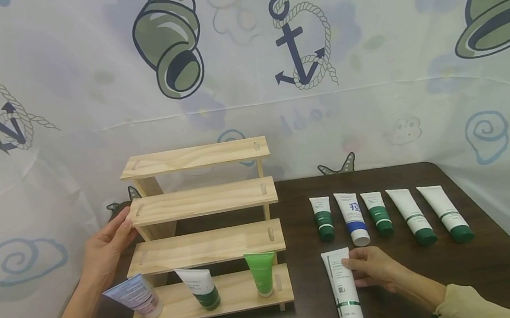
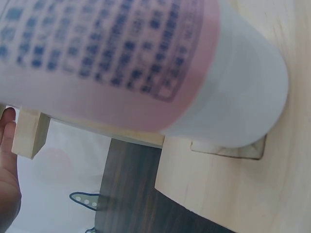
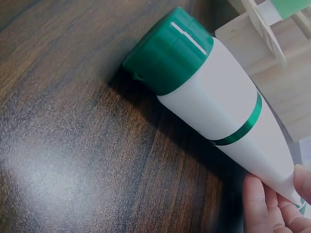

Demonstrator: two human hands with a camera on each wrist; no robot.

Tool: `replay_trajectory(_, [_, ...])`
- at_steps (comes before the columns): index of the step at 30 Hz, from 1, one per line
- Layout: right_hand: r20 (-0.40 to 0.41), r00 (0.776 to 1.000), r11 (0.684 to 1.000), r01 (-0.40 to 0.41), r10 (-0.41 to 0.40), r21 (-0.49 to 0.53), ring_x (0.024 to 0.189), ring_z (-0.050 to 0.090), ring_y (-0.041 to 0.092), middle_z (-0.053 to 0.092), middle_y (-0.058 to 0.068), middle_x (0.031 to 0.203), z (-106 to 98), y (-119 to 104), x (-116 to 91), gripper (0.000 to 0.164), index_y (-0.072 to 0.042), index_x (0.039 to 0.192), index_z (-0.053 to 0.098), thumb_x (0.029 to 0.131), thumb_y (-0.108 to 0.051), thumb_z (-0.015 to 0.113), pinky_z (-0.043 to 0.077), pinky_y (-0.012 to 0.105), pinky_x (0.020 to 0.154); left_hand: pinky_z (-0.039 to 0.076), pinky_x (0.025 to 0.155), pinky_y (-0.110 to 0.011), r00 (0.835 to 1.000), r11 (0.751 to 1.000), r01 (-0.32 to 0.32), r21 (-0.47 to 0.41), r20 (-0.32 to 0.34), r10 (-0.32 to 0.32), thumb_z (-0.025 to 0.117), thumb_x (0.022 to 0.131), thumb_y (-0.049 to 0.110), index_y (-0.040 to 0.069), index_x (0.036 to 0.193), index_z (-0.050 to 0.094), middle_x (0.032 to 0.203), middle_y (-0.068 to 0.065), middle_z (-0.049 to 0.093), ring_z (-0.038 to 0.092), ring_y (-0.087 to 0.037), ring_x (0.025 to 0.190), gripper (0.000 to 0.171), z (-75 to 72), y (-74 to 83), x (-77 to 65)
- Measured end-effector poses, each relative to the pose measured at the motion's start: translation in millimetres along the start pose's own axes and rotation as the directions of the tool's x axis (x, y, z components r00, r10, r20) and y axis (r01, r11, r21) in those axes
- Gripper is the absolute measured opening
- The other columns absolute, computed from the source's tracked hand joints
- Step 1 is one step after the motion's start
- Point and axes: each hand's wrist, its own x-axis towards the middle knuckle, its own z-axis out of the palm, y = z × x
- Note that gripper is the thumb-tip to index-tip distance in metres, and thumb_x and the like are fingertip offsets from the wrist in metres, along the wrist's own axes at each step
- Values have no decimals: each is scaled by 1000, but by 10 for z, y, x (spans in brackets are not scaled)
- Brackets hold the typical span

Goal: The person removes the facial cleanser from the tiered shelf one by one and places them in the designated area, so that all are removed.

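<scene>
My left hand point(image 1: 109, 242) holds the left end of a tiered wooden shelf point(image 1: 203, 200) at its second board from the top; in the left wrist view part of that hand point(image 2: 7, 170) shows beside a post. My right hand point(image 1: 375, 268) pinches the upper, flat end of a long white tube point(image 1: 344, 290) with a green cap, right of the shelf. The right wrist view shows this tube point(image 3: 228, 102) slanting above the dark table, thumb and fingers at its flat end. On the lowest board stand a pink-and-blue tube point(image 1: 136, 297), a white-and-green tube point(image 1: 199, 288) and a green tube point(image 1: 262, 273).
Behind my right hand several tubes lie in a row on the dark brown table point(image 1: 300, 227), among them a white tube with a blue band point(image 1: 352, 218) and a green-capped white tube point(image 1: 445, 213). A patterned white cloth point(image 1: 249, 112) hangs behind the table.
</scene>
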Motion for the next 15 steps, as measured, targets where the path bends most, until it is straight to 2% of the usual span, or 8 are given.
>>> replay_trajectory(10, [27,1000,999,17,-16,-39,78,62,16,63,9,92,-10,35,19,41,14,112,51,90,-18,63,59,38,70,48,83,-9,1000,999,-8,-32,4,8,60,92,15,2,140,42,133,10,53,61,8,97,53,2,-4,-4])
replay_trajectory(15, [-30,999,996,-17,15,-83,76,62,16,63,10,91,18,28,33,38,12,111,53,89,-18,64,59,36,67,48,82,-9,1000,1000,5,-25,-1,-5,60,92,16,0,140,39,138,8,50,61,9,97,55,12,13,-4])
